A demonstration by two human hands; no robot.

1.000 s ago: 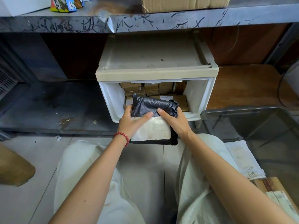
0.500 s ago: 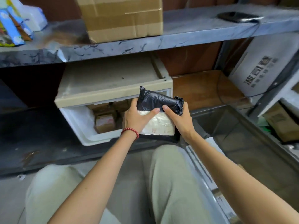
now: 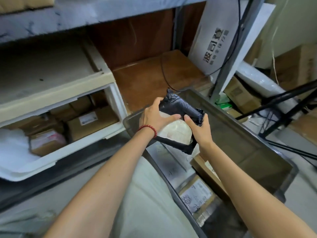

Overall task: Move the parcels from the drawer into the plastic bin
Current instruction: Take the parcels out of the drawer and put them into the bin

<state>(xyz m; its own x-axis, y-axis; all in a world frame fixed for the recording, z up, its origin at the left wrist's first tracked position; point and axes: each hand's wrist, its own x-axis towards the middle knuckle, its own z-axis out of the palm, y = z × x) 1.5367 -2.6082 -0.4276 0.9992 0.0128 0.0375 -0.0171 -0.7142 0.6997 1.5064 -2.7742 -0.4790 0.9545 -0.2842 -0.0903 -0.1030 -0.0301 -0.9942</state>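
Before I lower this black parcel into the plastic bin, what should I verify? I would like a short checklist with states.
1. Grip of left hand and right hand on the black parcel: ok.
2. Parcel over the plastic bin, inside its rim: ok.
3. Landing spot directly below: cannot tell, the parcel hides it.
4. Room in the bin: ok, its far end looks bare.
5. Drawer emptied: not ok, cardboard boxes lie inside.

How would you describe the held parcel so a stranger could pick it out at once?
Find the dark plastic bin right of the white drawer. Over its corner nearest the drawer, the left hand and right hand hold one parcel. Unlike the brown cardboard boxes, it is wrapped in crumpled black plastic.
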